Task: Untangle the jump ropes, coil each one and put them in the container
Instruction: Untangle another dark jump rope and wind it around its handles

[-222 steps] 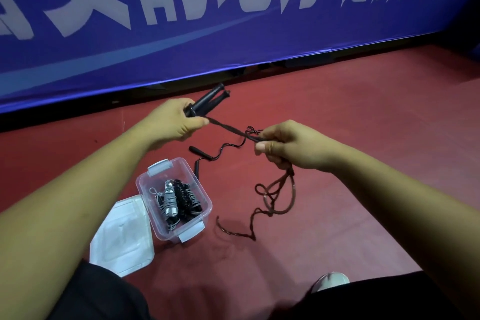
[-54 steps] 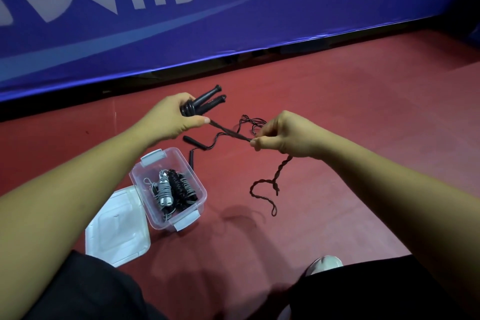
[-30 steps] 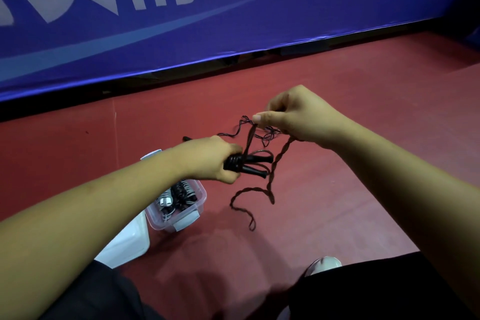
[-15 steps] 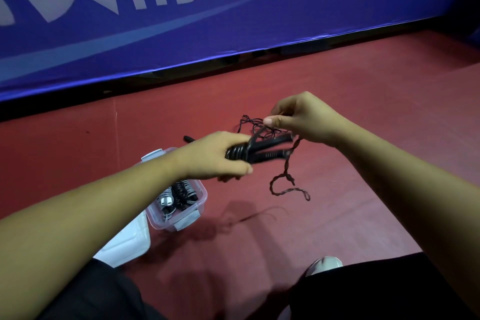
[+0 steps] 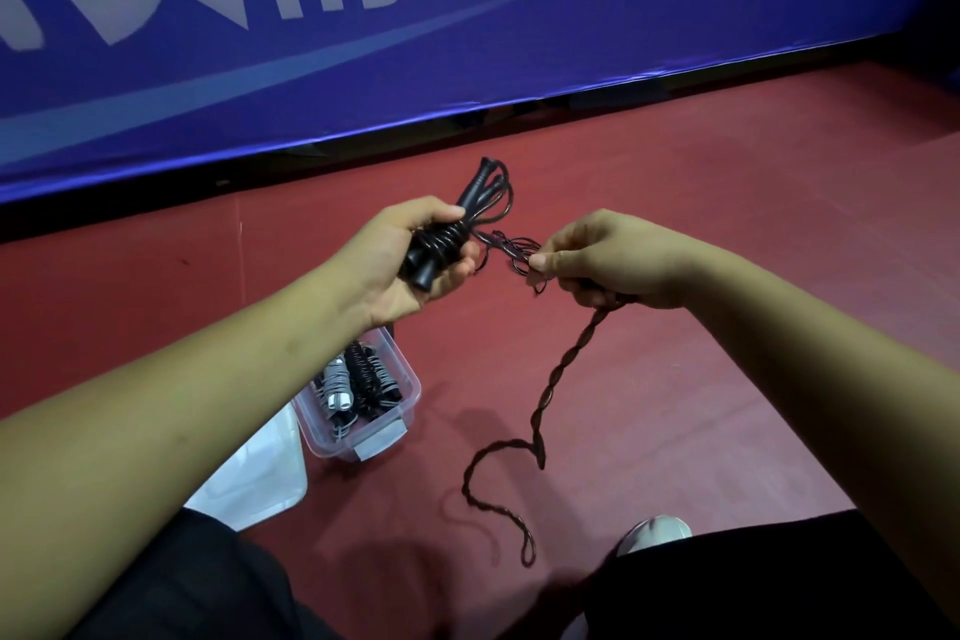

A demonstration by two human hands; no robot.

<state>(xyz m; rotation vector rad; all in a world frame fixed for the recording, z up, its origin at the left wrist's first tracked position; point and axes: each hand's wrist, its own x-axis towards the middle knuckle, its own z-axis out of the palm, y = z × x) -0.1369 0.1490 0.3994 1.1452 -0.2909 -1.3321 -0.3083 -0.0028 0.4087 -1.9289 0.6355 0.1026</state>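
Roughly two-thirds done, by my read. The lid (image 5: 249, 478) is off, lying on the red floor (image 5: 727, 276) at 8 o'clock from frame centre, just beside the clear container (image 5: 402, 418). Inside the container are two finished bundles side by side, a grey rope (image 5: 335, 387) and a black rope (image 5: 371, 379), both coiled.

A third jump rope is in hand. The left hand (image 5: 410, 265), at 1 o'clock above the container, grips the paired black handles (image 5: 474, 190), whose tips point to 1 o'clock; several turns of cord are already wrapped round them. A small snarl of thin loops sits between the hands.

The right hand (image 5: 608, 260), near, at 3 o'clock of the left, pinches the cord between thumb and forefinger. From under it the loose tail (image 5: 563, 374), twisted double, drops toward 7 o'clock and ends in a loop near a shoe (image 5: 657, 533); can't tell if it touches the floor.

Left to do: clear the snarl, wind the tail on, drop the bundle in the container.
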